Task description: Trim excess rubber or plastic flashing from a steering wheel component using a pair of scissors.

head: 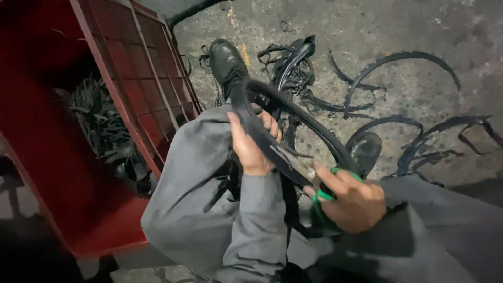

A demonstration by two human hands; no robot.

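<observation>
The left hand [251, 144] has its fingers closed around a long, flat black rubber strip [293, 118], which curves above the knees. The right hand [353, 202] grips green-handled scissors [325, 195], cutting the strip. Thin curled rubber scraps [398, 84] lie on the rough concrete floor [367, 31], beside a red plastic crate [146, 84].

Single head-worn view, looking steeply down, close over lap, floor beyond
</observation>
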